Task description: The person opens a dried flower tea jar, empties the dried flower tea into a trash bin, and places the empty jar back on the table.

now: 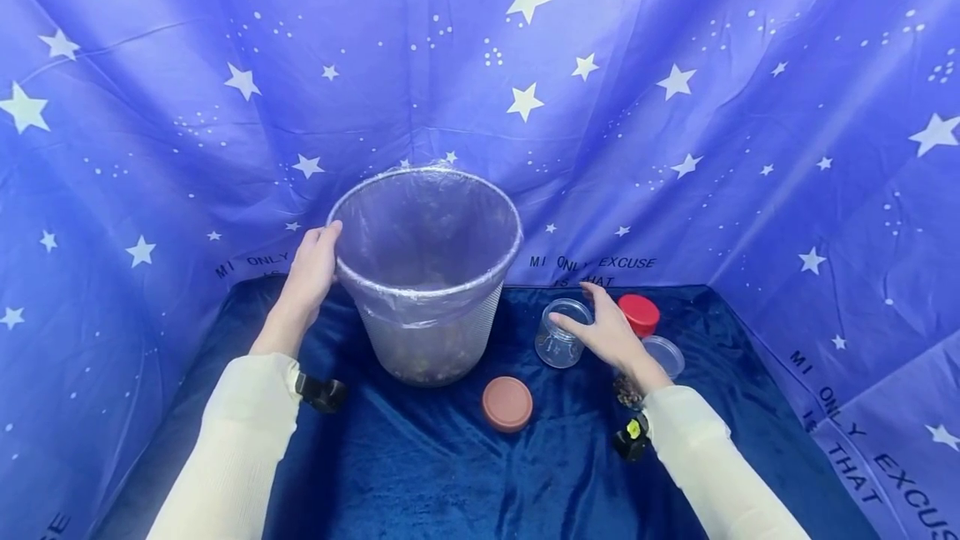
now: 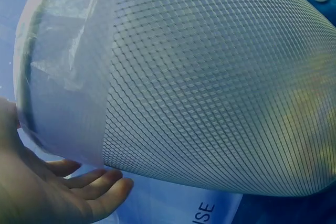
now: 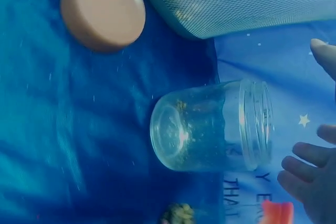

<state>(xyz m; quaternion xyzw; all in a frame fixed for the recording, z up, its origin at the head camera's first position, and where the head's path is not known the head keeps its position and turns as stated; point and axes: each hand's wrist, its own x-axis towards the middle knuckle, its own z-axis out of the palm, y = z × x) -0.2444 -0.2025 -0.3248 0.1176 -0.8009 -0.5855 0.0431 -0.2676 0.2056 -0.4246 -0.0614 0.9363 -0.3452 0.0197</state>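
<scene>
Nearest me, the two pale sleeves reach over the dark-blue cloth, a black band at each wrist. A brownish-pink disc lies flat just in front of the mesh bin. By the right wrist a dark, grainy clump peeks out, half hidden, beside a clear round rim. The clear jar stands upright and uncapped right of the bin; the right hand is spread beside its mouth — thumb and fingers wide, not touching it. A red lid sits just beyond that hand. The left hand pinches the rim of the mesh bin — thumb over the edge, fingers outside. Behind hangs the starry blue backdrop.
</scene>
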